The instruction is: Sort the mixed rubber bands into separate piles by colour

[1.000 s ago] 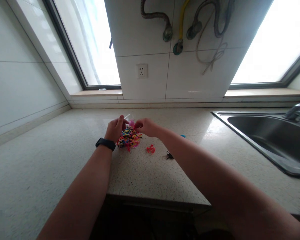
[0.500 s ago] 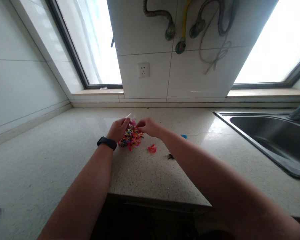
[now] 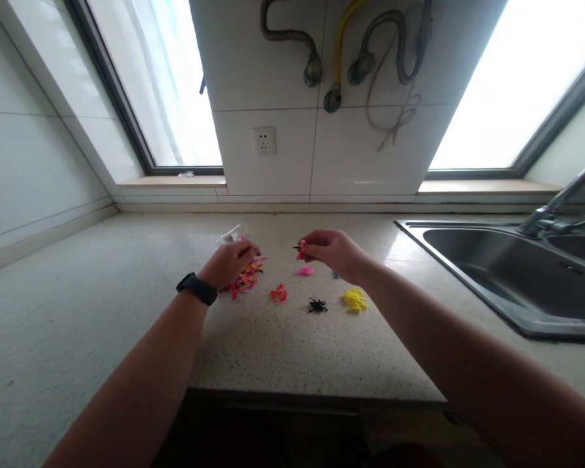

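My right hand hovers above the counter, thumb and fingers pinching a few small, thin elastic bands, red or pink with a dark one sticking out. My left hand, a dark band on its wrist, rests over a mixed pile of coloured bands; its fingers are together, and what they hold, if anything, is hidden. Behind it lies a clear plastic bag. Sorted by colour are small heaps: red bands, black bands, yellow bands, pink bands and a partly hidden blue bit.
The speckled stone counter runs back to a tiled wall with a socket and pipes. A steel sink with a faucet is set in at the right. Windows stand on both sides.
My right hand has moved right, away from the mixed pile, with a few bands pinched in it. The view has turned right, and the yellow and pink heaps now show.
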Demonstrator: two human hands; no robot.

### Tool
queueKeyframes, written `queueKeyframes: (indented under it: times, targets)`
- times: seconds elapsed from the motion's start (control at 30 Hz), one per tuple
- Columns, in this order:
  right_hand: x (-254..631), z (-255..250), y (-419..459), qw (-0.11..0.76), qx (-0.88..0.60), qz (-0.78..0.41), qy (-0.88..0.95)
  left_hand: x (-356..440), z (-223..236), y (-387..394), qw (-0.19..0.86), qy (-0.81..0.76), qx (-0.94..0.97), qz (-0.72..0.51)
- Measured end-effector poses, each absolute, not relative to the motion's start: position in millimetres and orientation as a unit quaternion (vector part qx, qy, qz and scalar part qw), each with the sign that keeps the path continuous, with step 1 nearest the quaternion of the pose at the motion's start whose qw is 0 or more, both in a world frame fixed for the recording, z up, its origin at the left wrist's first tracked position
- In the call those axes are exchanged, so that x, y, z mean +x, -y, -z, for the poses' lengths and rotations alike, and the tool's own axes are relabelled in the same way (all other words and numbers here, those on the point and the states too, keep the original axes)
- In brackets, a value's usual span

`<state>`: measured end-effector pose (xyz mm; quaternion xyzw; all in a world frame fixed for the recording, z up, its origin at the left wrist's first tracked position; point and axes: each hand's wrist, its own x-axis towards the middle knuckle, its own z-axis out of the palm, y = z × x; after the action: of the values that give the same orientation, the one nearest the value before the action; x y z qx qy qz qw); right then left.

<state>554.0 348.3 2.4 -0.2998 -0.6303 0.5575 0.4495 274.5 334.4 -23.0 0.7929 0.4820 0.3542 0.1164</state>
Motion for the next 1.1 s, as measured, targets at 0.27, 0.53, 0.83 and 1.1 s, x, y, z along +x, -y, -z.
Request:
queueKeyframes:
  times: [0.27, 0.53, 0.83, 1.1]
  targets:
    - [608, 12, -319, 0.509, -0.304, -0.585, 0.554, 325, 15, -320, 0.203, -0.422, 0.812, -0.35]
    - [612, 18, -321, 0.55, -0.275, -0.546, 0.57, 371, -26, -316, 0.205, -0.385, 0.858, -0.271]
    - [611, 19, -318, 0.568, -0.283, -0.55, 0.543, 396, 24, -311, 0.109, -0.382, 0.838, -0.374]
    - [609, 20, -316, 0.567, -0.308, -0.528, 0.552, 401, 17, -301, 0.143, -0.368, 0.817, -0.42]
